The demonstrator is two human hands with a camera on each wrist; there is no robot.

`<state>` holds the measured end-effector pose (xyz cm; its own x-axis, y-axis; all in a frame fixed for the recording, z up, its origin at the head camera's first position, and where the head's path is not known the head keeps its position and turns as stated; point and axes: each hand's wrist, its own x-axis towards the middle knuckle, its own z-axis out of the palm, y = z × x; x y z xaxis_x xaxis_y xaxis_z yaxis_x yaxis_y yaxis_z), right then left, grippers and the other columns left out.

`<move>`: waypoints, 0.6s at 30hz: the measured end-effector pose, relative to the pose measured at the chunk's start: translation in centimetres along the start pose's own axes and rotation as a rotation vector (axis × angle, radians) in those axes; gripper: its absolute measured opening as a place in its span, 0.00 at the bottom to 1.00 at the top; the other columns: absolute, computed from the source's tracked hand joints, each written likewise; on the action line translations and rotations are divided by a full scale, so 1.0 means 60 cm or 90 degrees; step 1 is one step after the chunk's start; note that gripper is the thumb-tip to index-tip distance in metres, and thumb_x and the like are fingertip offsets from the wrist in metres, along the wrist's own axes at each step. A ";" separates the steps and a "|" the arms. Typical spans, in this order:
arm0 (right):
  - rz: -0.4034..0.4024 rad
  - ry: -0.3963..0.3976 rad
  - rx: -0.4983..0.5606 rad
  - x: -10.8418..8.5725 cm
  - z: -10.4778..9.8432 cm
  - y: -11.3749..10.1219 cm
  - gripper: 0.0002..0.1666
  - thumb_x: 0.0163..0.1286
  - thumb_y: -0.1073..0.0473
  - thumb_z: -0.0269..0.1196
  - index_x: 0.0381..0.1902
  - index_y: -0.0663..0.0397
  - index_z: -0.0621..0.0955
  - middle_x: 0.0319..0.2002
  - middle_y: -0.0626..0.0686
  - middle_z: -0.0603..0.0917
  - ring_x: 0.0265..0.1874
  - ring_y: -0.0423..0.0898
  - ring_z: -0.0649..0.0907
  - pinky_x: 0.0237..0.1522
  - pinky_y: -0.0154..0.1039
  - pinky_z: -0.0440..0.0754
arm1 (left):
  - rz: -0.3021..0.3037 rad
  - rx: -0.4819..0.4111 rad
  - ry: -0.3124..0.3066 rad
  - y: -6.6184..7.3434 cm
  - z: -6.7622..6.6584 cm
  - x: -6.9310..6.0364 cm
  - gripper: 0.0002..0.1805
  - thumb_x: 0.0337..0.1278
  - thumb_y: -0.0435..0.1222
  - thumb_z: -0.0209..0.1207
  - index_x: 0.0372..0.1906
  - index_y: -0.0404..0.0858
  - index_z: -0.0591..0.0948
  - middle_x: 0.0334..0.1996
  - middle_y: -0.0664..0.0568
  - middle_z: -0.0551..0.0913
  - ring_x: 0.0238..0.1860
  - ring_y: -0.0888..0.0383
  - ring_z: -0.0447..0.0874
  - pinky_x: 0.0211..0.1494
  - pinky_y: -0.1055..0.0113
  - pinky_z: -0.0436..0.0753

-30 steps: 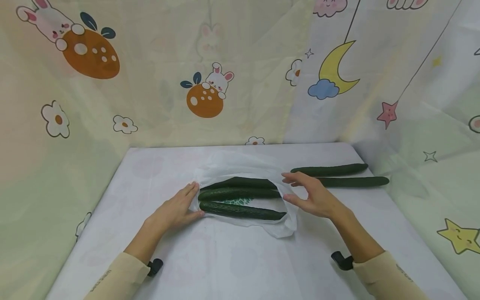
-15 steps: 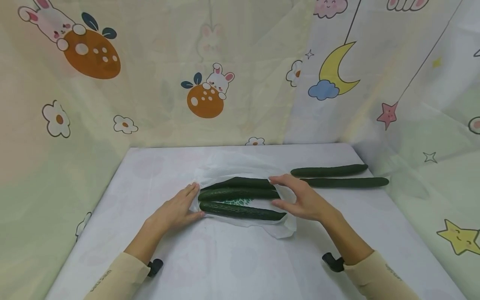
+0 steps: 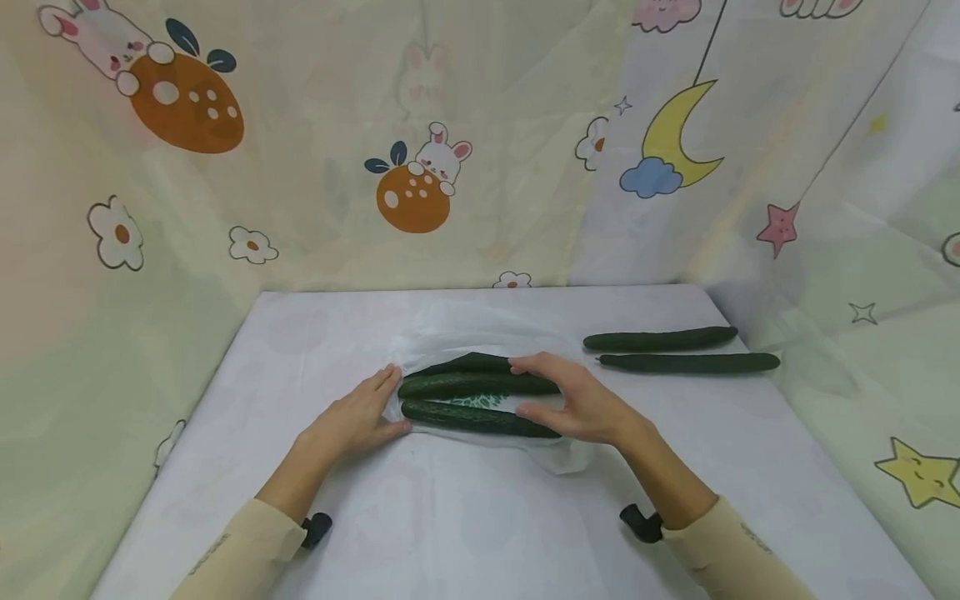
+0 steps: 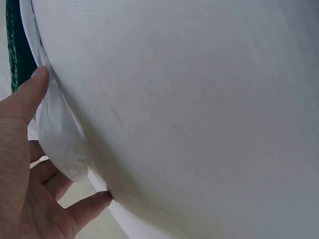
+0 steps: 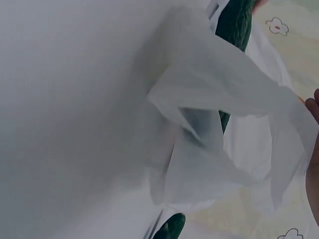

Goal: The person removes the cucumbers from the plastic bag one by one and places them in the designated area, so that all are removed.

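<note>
Three dark green cucumbers lie side by side in a white plastic bag (image 3: 450,327): a front cucumber (image 3: 468,418), a middle cucumber (image 3: 465,385) and a back cucumber (image 3: 471,363). My left hand (image 3: 351,421) rests against the bag's left end, its thumb on the bag film in the left wrist view. Over the cucumbers' right ends reaches my right hand (image 3: 581,406), thumb and fingers apart. Whether its fingertips touch them cannot be told. In the right wrist view the raised film of the bag (image 5: 214,84) hides most of the cucumber (image 5: 235,25).
Two more cucumbers, a far one (image 3: 660,340) and a nearer one (image 3: 690,363), lie loose at the table's right. The white-covered table (image 3: 465,525) meets a patterned cloth (image 3: 315,167) at its back and sides.
My right hand has moved left from the bag's right edge to above the cucumbers' right ends. My left hand has stayed at the left end.
</note>
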<state>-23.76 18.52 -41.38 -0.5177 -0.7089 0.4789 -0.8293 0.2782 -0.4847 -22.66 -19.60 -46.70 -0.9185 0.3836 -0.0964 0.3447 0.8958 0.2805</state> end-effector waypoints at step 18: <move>0.143 -0.152 0.029 0.024 0.042 -0.013 0.37 0.74 0.45 0.66 0.74 0.49 0.69 0.70 0.49 0.75 0.66 0.53 0.79 0.67 0.45 0.76 | -0.004 -0.008 -0.020 0.008 0.001 0.006 0.54 0.65 0.55 0.64 0.81 0.29 0.52 0.81 0.35 0.53 0.78 0.37 0.58 0.76 0.44 0.64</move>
<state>-23.32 15.63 -42.12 -0.6184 -0.7662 0.1746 -0.6872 0.4195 -0.5932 -22.79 -19.00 -46.68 -0.9137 0.3854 -0.1285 0.3364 0.8951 0.2924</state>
